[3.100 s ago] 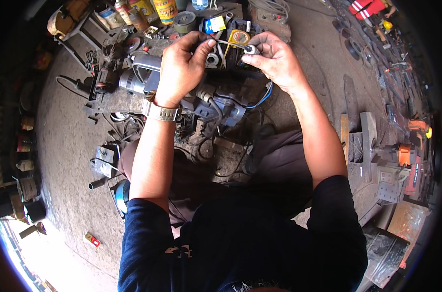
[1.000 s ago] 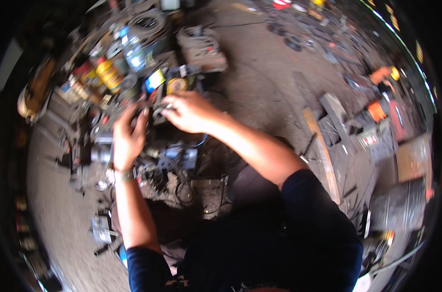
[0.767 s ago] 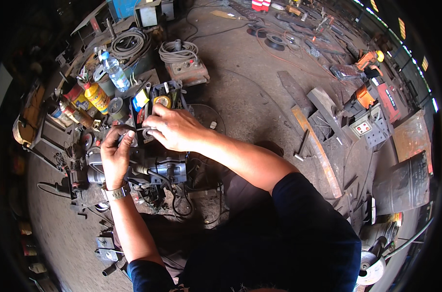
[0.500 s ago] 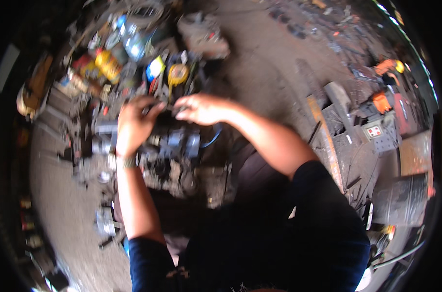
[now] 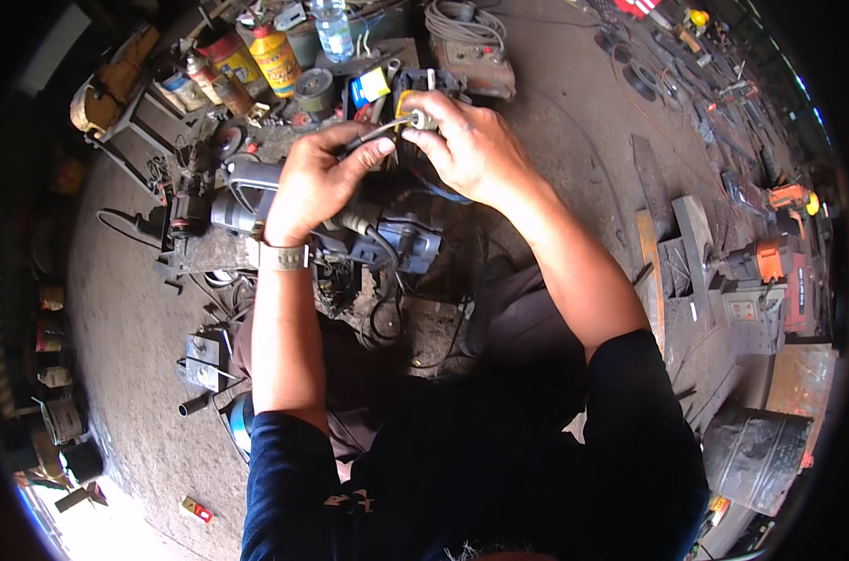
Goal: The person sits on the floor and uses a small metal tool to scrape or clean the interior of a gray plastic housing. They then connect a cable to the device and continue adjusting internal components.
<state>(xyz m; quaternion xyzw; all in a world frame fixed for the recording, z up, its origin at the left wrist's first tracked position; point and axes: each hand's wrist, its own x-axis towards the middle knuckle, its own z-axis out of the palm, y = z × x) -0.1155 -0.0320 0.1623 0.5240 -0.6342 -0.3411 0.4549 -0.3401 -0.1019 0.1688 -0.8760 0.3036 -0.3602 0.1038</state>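
Note:
My left hand [image 5: 326, 173] pinches a thin dark cord [image 5: 384, 129] between thumb and fingers. At the cord's other end, my right hand [image 5: 476, 150] grips a pale, ribbed cylindrical end piece [image 5: 423, 119], its round face turned left. Both hands are raised over a cluttered low bench. Below them lies a power tool with a blue motor housing [image 5: 410, 245] and a silver front housing [image 5: 235, 211], partly covered by my left forearm. A dark cable [image 5: 380, 241] curves over the tool.
Beyond my hands stand a yellow bottle [image 5: 275, 62], a clear plastic bottle [image 5: 332, 33] and a tin can [image 5: 314, 91]. Coiled cable [image 5: 464, 26] lies on a rusty box [image 5: 481, 70]. To the right are metal bars [image 5: 691, 234], an orange-and-black tool [image 5: 769, 260] and a dark drum [image 5: 759, 458].
The whole view has shifted, with bench and hands now higher and further right, and the blur has cleared. My hands are slightly further apart; the cord between them now shows.

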